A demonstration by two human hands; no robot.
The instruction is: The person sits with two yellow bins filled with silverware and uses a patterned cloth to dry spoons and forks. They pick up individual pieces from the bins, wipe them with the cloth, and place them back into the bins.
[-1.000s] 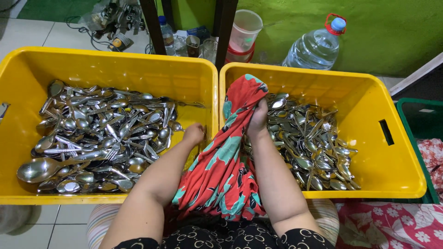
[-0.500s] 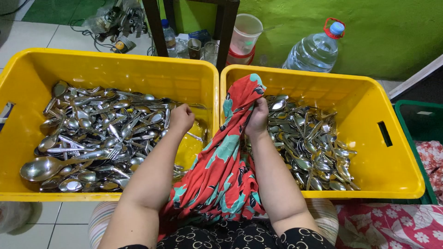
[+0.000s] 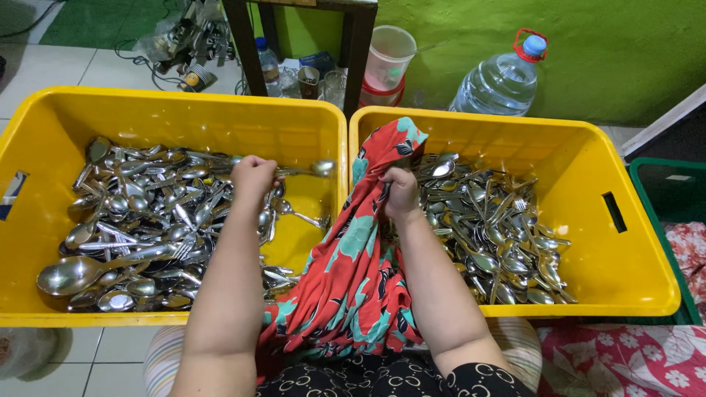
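The left hand point(image 3: 254, 175) is now holding a spoon point(image 3: 309, 170) lifted above the pile of cutlery point(image 3: 147, 220) in the left yellow crate point(image 3: 184, 110). A moment ago this hand was only reaching into the pile with nothing in it, so it seems one piece is being picked out. The fingers are closing around the handle, and the bowl is pointing toward the wall between the crates. The right hand point(image 3: 401, 192) is still gripping the red flowered cloth point(image 3: 353, 272) over the right yellow crate point(image 3: 610, 272), just beside the spoons and forks point(image 3: 493, 235) in it.
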